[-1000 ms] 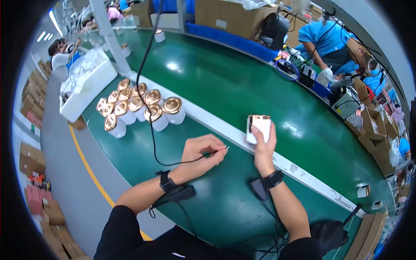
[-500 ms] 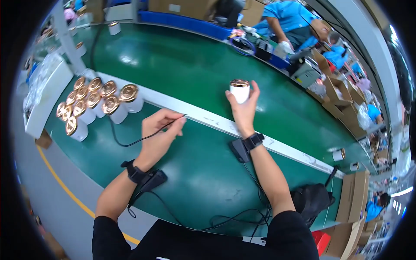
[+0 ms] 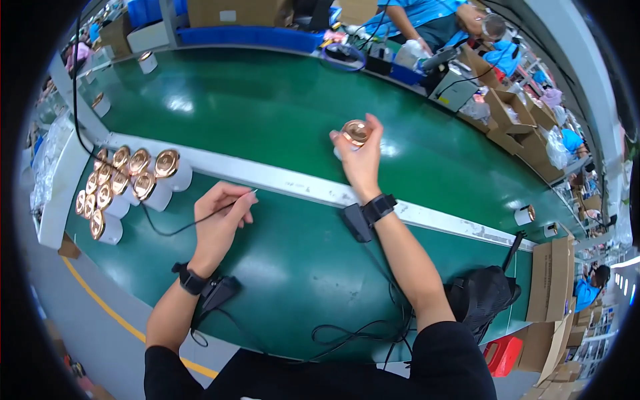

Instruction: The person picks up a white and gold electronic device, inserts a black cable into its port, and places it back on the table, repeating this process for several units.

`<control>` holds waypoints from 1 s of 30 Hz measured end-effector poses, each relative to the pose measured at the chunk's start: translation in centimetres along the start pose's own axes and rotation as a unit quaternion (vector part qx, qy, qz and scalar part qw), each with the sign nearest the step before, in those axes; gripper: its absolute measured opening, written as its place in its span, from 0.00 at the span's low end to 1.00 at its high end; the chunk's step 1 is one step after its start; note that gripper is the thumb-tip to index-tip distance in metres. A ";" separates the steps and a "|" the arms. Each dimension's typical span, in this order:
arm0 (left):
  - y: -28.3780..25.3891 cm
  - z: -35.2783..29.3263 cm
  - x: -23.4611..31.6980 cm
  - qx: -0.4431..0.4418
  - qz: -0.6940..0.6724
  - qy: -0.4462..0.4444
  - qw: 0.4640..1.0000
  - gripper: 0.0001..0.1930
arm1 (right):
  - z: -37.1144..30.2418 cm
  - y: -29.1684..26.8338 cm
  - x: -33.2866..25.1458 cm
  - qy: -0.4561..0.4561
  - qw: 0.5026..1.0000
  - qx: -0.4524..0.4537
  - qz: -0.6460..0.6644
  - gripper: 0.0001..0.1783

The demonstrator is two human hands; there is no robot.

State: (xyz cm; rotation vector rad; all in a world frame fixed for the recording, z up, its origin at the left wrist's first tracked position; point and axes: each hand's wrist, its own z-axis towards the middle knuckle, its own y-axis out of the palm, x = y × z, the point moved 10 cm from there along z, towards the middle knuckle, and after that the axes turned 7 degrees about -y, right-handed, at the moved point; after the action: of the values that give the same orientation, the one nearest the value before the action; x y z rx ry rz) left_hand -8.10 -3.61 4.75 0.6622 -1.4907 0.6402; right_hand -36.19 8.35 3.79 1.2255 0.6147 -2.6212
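My left hand [image 3: 223, 217] pinches the end of a thin black cable [image 3: 167, 233], whose small tip shows just past the fingertips. The cable hangs in a loop back toward the cluster on the left. My right hand [image 3: 362, 160] grips a white cylinder with a shiny copper-coloured end [image 3: 356, 133] over the green belt, thumb on one side and fingers on the other. That copper end is tilted toward me, and the hand hides most of the white body. Several like white cylinders with copper-coloured ends [image 3: 152, 190] stand close together at the left.
A white rail [image 3: 287, 183] divides the green belt [image 3: 253, 100] from the near green worktop [image 3: 300, 267]. A black bag [image 3: 483, 300] and cardboard boxes [image 3: 550, 280] stand at the right. Loose black cables [image 3: 360, 330] lie near my body. A co-worker in blue [image 3: 427, 20] sits beyond the belt.
My right hand has tipped the cylinder so its copper-coloured end turns toward me. The left hand still pinches the cable and sits slightly lower and further left, as the whole view has shifted.
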 end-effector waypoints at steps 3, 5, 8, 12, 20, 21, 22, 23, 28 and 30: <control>-0.1 0.1 -0.3 -0.004 0.004 -0.012 1.000 0.03 | 0.1 -0.5 -0.1 0.046 0.996 0.017 0.073 0.41; 0.3 0.5 -0.6 -0.013 -0.001 -0.012 1.000 0.03 | 0.5 -1.5 -1.4 -0.003 0.998 0.055 0.005 0.38; -0.3 0.0 -1.0 -0.007 -0.003 -0.017 1.000 0.04 | 0.3 -2.6 -5.0 -0.119 0.984 0.087 -0.099 0.33; 0.0 0.0 -0.7 -0.013 -0.016 -0.013 1.000 0.04 | -1.9 -0.7 -11.9 -0.328 0.933 0.068 -0.133 0.22; -0.7 0.1 -0.3 -0.004 -0.032 0.002 0.999 0.04 | -10.1 11.3 -11.7 0.055 0.849 -0.422 0.313 0.07; -0.6 0.1 -0.3 -0.001 -0.037 0.006 0.999 0.04 | -10.4 11.2 -11.5 0.053 0.850 -0.421 0.311 0.07; -0.4 0.0 -0.3 -0.004 -0.038 0.007 0.999 0.04 | -10.9 11.4 -10.7 0.072 0.847 -0.424 0.313 0.09; -0.4 -0.1 -0.3 0.000 -0.037 0.003 0.999 0.04 | -11.3 11.6 -9.9 0.090 0.844 -0.426 0.314 0.11; -0.5 0.1 -0.7 0.004 -0.023 -0.010 1.000 0.05 | -11.3 12.2 -9.6 0.076 0.843 -0.447 0.288 0.15; -0.3 0.3 -0.8 0.001 -0.020 -0.010 1.000 0.05 | -11.1 12.1 -9.5 0.080 0.844 -0.443 0.290 0.15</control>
State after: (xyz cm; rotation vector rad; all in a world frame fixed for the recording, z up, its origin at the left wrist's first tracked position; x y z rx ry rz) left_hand -8.06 -4.09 3.90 0.7003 -1.4925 0.6061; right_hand -18.37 2.32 1.17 1.0608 1.0968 -1.4362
